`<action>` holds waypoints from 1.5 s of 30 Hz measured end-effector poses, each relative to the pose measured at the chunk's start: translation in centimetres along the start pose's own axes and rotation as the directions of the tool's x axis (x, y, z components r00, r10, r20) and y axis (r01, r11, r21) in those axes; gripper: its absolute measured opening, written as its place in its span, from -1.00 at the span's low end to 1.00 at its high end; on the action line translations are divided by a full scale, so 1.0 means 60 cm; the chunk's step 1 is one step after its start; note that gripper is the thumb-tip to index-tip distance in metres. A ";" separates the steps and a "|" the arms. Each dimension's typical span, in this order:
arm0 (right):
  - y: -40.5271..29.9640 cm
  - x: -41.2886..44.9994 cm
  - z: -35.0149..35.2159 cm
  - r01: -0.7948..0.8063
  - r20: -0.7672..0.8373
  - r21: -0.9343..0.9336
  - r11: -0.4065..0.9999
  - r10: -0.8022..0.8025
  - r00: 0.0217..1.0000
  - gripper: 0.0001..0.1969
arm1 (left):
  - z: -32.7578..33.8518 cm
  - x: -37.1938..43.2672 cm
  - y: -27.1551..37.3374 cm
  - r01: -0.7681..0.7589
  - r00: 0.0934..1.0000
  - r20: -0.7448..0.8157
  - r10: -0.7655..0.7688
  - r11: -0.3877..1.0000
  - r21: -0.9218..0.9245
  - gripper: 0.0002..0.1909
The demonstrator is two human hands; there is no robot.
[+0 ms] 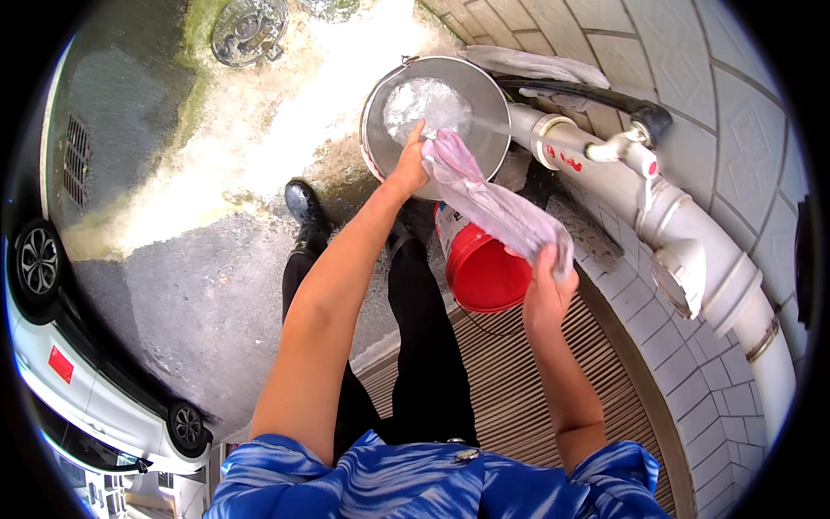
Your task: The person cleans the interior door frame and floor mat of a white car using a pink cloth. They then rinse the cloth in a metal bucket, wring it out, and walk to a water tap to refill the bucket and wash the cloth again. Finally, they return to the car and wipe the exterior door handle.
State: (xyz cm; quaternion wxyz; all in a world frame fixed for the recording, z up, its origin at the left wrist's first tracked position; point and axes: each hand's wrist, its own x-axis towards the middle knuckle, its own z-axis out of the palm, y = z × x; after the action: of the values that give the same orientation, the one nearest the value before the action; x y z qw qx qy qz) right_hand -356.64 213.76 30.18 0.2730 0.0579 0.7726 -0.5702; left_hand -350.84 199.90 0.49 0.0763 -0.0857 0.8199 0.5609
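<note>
A pink cloth is stretched between my two hands. My left hand grips its upper end above the near rim of a metal bucket. My right hand holds the other end, to the right of a red plastic bucket that lies tilted below the cloth. Water streams from a tap into the metal bucket, where foamy, churning water shows.
A thick white pipe runs along the tiled wall at the right. Another cloth and a black hose lie near the tap. A ribbed mat is underfoot. A white car stands at the left, a manhole cover beyond.
</note>
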 end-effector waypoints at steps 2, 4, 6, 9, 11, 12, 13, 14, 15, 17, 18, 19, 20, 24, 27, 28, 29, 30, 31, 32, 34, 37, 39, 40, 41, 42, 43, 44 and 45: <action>0.017 0.028 -0.002 -0.151 -0.034 0.130 0.980 0.156 0.987 -0.66 | -0.008 0.004 0.058 -0.026 0.971 -0.203 -0.127 0.786 -0.617 -0.33; 0.079 0.069 -0.021 -0.377 0.003 0.250 0.892 0.388 0.921 -0.55 | -0.018 0.004 0.139 -0.018 0.869 -0.127 -0.478 0.225 -0.974 -0.67; 0.133 0.112 -0.012 -0.553 0.070 0.280 0.785 0.557 0.827 -0.49 | -0.037 -0.007 0.195 -0.045 0.780 -0.348 -0.520 0.509 -0.860 -0.71; 0.142 0.172 0.043 -0.799 0.184 0.379 0.467 0.808 0.559 -0.41 | -0.067 -0.027 0.239 0.025 0.842 -0.499 -0.206 0.938 -0.345 -0.60; 0.162 0.197 0.052 -0.807 0.642 0.531 0.259 0.499 0.582 -0.34 | -0.072 -0.032 0.278 -0.005 0.889 -0.418 -0.185 0.910 -0.415 -0.61; 0.154 0.208 0.058 -0.807 0.645 0.530 0.261 0.494 0.583 -0.34 | -0.081 -0.039 0.294 0.002 0.903 -0.395 -0.172 0.919 -0.395 -0.58; 0.145 0.217 0.062 -0.807 0.574 0.511 0.296 0.581 0.577 -0.31 | -0.089 -0.046 0.309 -0.003 0.903 -0.397 -0.167 0.919 -0.393 -0.58; 0.137 0.221 0.060 -0.806 0.490 0.490 0.331 0.660 0.569 -0.28 | -0.096 -0.052 0.325 0.063 0.913 -0.325 -0.247 0.871 -0.487 -0.50; 0.126 0.219 0.064 -0.808 0.499 0.488 0.330 0.654 0.568 -0.28 | -0.111 -0.061 0.332 0.137 0.913 -0.249 -0.325 0.815 -0.562 -0.42; 0.103 0.214 0.061 -0.822 0.566 0.350 0.449 0.598 0.567 -0.27 | -0.144 -0.070 0.341 0.147 0.938 -0.145 -0.314 0.743 -0.653 -0.40; 0.066 0.200 0.063 -0.846 0.528 0.303 0.438 0.662 0.532 -0.25 | -0.158 -0.074 0.343 0.196 0.930 0.015 -0.368 0.462 -0.865 -0.41; 0.065 0.196 0.062 -0.845 0.530 0.303 0.440 0.659 0.533 -0.25 | -0.171 -0.075 0.344 0.241 0.915 0.184 -0.359 0.121 -0.963 -0.41; 0.070 0.192 0.060 -0.854 0.606 0.295 0.428 0.607 0.514 -0.25 | -0.187 -0.074 0.342 0.235 0.909 0.195 -0.370 0.067 -0.970 -0.41; 0.066 0.153 0.044 -0.857 0.721 0.377 0.352 0.469 0.510 -0.29 | -0.219 -0.058 0.292 0.299 0.858 0.285 -0.428 -0.036 -0.954 -0.52; 0.011 0.107 0.048 -0.831 0.845 0.395 0.393 0.200 0.496 -0.36 | -0.239 -0.044 0.285 0.363 0.803 0.323 -0.500 -0.018 -0.932 -0.56; 0.005 0.098 0.045 -0.848 0.829 0.399 0.349 0.258 0.496 -0.40 | -0.240 -0.041 0.287 0.361 0.805 0.323 -0.498 -0.021 -0.932 -0.56; -0.002 0.089 0.043 -0.863 0.813 0.403 0.303 0.315 0.490 -0.43 | -0.242 -0.040 0.288 0.309 0.865 0.276 -0.420 0.011 -0.951 -0.53; -0.023 0.075 0.039 -0.855 0.761 0.399 0.332 0.401 0.511 -0.49 | -0.242 -0.039 0.292 0.256 0.914 0.229 -0.336 0.036 -0.966 -0.50; -0.017 0.073 0.037 -0.855 0.758 0.399 0.333 0.404 0.511 -0.49 | -0.241 -0.038 0.296 0.200 0.952 0.180 -0.248 0.055 -0.978 -0.46; -0.007 0.072 0.034 -0.857 0.798 0.401 0.325 0.336 0.501 -0.42 | -0.234 -0.044 0.303 0.200 0.952 0.182 -0.248 0.052 -0.978 -0.46; -0.024 0.060 0.042 -0.871 0.867 0.412 0.267 0.179 0.465 -0.35 | -0.224 -0.058 0.329 0.203 0.936 0.247 -0.249 -0.189 -0.961 -0.37; -0.066 0.022 0.086 -0.882 0.879 0.460 0.103 0.085 0.469 -0.35 | -0.196 -0.074 0.316 0.190 0.966 0.244 -0.086 -0.400 -0.896 -0.28; -0.051 0.006 0.090 -0.866 0.857 0.495 0.070 0.128 0.500 -0.34 | -0.185 -0.059 0.351 0.158 0.981 0.192 -0.011 -0.518 -0.840 -0.22; -0.043 0.001 0.093 -0.865 0.869 0.495 -0.085 0.067 0.490 -0.33 | -0.183 -0.049 0.373 0.096 0.994 0.111 -0.001 -0.487 -0.868 -0.19; -0.037 -0.003 0.091 -0.847 0.873 0.475 -0.236 0.004 0.488 -0.31 | -0.181 -0.043 0.386 0.031 1.000 0.029 0.011 -0.457 -0.889 -0.16; -0.039 -0.011 0.095 -0.863 0.882 0.462 -0.203 0.003 0.471 -0.30 | -0.186 -0.045 0.379 0.023 0.997 -0.014 0.074 -0.477 -0.879 -0.41; -0.039 -0.013 0.097 -0.865 0.884 0.457 -0.207 0.002 0.467 -0.30 | -0.192 -0.044 0.372 0.019 0.998 -0.015 0.067 -0.474 -0.880 -0.41; -0.040 -0.015 0.099 -0.883 0.896 0.397 -0.251 -0.100 0.432 -0.29 | -0.197 -0.042 0.364 0.031 0.998 0.004 0.056 -0.493 -0.869 -0.55; -0.040 -0.014 0.095 -0.896 0.894 0.342 -0.284 -0.197 0.403 -0.28 | -0.200 -0.037 0.364 0.048 0.998 0.025 0.052 -0.518 -0.854 -0.68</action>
State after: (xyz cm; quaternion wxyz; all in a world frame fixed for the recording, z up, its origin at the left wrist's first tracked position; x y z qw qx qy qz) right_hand -354.84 207.91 31.47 0.6025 0.2935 -0.1778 -0.7206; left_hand -353.95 196.60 25.07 -0.0147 -0.0910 -0.0888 0.9918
